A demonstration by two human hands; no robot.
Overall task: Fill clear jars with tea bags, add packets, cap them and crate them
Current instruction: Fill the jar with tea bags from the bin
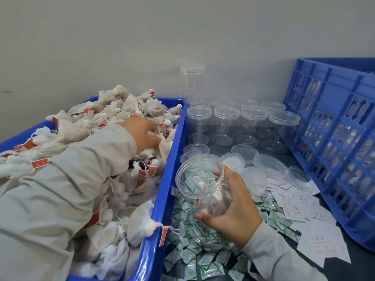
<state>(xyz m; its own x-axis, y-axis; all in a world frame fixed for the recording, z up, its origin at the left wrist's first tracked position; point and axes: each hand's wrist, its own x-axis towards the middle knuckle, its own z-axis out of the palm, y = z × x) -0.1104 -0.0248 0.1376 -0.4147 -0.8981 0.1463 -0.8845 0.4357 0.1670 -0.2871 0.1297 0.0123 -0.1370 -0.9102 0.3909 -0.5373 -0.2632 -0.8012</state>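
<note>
1. Holding a clear jar (199, 184) with curled fingers, the right hand (233, 205) tilts it just right of the blue bin (162, 199); a few tea bags lie inside.
2. The left hand (142, 134) grasps tea bags (97, 122) heaped in that bin.
3. Capped empty jars (239, 122) stand beyond the bin's right wall.

There is a single view, taken from the person's head, looking forward and steeply down over their own forearms. It sits close: the sleeves fill the lower left, and the left hand (145, 134) and right hand (233, 207) are both well inside the picture. The wide lens bends the edges, so the blue bin (160, 199) on the left and the blue crate (334, 138) on the right curve outward. The dark surface (349, 268) runs between them, and a plain wall (182, 33) close behind fills the upper half.
</note>
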